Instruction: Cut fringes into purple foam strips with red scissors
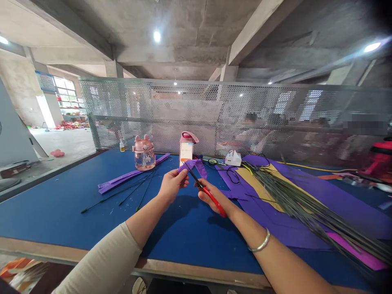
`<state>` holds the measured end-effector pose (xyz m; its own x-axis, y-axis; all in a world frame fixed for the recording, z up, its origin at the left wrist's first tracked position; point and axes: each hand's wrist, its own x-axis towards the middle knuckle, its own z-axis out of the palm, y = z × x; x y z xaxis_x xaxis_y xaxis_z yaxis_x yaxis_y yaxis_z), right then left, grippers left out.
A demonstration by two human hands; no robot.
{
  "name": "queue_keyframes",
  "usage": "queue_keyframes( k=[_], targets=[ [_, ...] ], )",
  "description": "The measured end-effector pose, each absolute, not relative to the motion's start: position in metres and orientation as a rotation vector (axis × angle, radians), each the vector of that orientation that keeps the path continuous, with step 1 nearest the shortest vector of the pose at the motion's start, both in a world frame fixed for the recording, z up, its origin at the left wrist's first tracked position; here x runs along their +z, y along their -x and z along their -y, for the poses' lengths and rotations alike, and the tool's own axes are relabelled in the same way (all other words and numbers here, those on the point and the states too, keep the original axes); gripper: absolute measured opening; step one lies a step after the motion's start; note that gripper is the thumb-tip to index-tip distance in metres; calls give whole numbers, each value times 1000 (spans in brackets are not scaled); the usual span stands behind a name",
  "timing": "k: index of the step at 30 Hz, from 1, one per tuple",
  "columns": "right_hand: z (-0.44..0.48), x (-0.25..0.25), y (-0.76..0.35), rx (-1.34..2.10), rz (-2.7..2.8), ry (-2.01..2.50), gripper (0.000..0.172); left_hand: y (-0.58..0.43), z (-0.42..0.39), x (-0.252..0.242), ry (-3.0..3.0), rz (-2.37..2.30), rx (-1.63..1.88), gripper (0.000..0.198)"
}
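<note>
A strip of purple crepe paper (pixel 200 169) is pinched in my left hand (pixel 175 184), its far part folding down to the right. My right hand (pixel 211 197) is closed around scissors with red handles (pixel 217 203). The dark blades reach up and left to the purple strip near my left fingertips; I cannot tell whether they are cutting it. To the left on the table lie a long folded purple strip (pixel 121 181) and a few thin green stems (pixel 108 199) with dark tips.
On the blue table (pixel 76 228) stand a pink-lidded clear bottle (pixel 144 153), a phone (pixel 186 151) before a pink bottle, a white tissue box (pixel 233 158) and a small glue bottle (pixel 121 145). Many green stems (pixel 288 192) lie over purple sheets (pixel 263 228) at right. A perforated metal panel (pixel 190 110) stands behind.
</note>
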<state>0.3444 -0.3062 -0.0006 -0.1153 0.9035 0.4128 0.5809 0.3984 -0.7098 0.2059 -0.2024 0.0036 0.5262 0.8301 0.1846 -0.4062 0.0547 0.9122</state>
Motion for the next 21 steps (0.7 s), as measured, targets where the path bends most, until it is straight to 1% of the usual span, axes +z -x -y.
queue_keyframes(
  k=[10, 21],
  targets=[
    [304, -4, -341, 476, 1743, 1268, 48, -207, 211, 6, -1195, -442, 929, 37],
    [304, -2, -341, 273, 1689, 1360, 41, -207, 210, 6, -1196, -440, 936, 37]
  ],
)
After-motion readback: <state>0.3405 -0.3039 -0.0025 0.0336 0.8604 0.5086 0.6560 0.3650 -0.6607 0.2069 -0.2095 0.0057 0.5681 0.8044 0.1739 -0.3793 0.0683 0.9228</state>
